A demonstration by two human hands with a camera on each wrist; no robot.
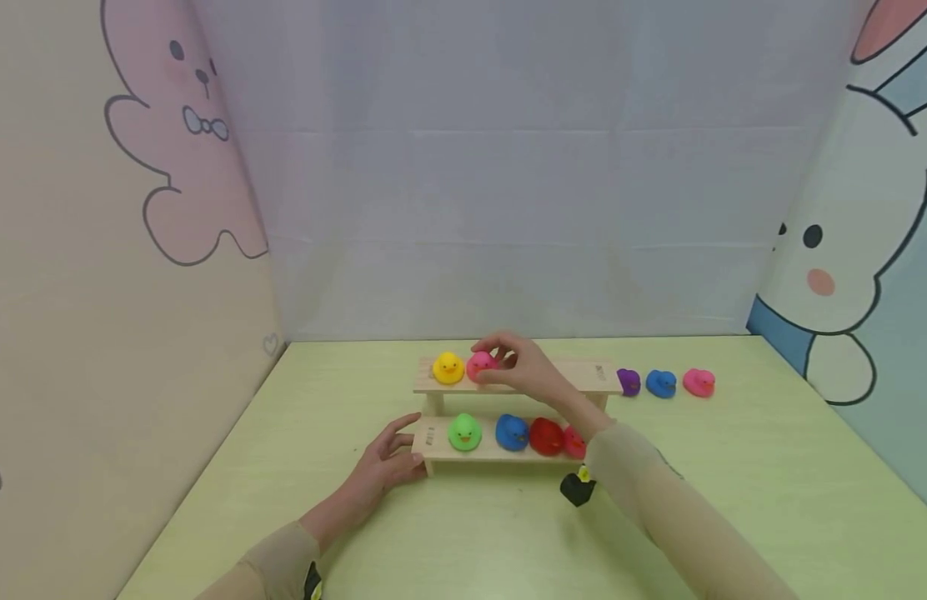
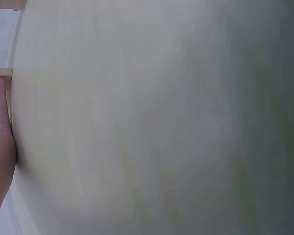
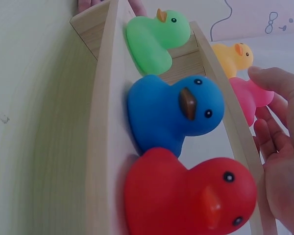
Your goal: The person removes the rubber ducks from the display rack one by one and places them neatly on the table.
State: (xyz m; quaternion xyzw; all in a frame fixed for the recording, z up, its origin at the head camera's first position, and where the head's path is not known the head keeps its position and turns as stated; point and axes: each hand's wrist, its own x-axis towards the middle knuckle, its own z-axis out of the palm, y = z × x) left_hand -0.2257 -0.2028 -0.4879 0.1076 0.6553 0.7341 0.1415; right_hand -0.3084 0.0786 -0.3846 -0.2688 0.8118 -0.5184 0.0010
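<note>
On the upper plank of a two-tier wooden stand [image 1: 501,451], my right hand [image 1: 527,367] pinches a pink rubber duck [image 1: 479,364] between thumb and fingers. A yellow duck [image 1: 448,367] sits just left of it. Along the lower plank are a green duck [image 1: 464,432], a blue duck [image 1: 512,432], a red duck [image 1: 546,437] and a pinkish-red duck [image 1: 574,442], partly covered by my right sleeve. My left hand [image 1: 384,462] touches the lower plank's left end, its fingers extended; in the left wrist view one straight digit [image 2: 0,105] meets the wood.
To the right of the stand, a purple duck [image 1: 629,382], a blue duck [image 1: 662,384] and a pink duck [image 1: 699,382] stand in a row on the pale green table [image 1: 741,467]. A white curtain [image 1: 508,208] hangs behind the table, with cartoon-printed walls at both sides.
</note>
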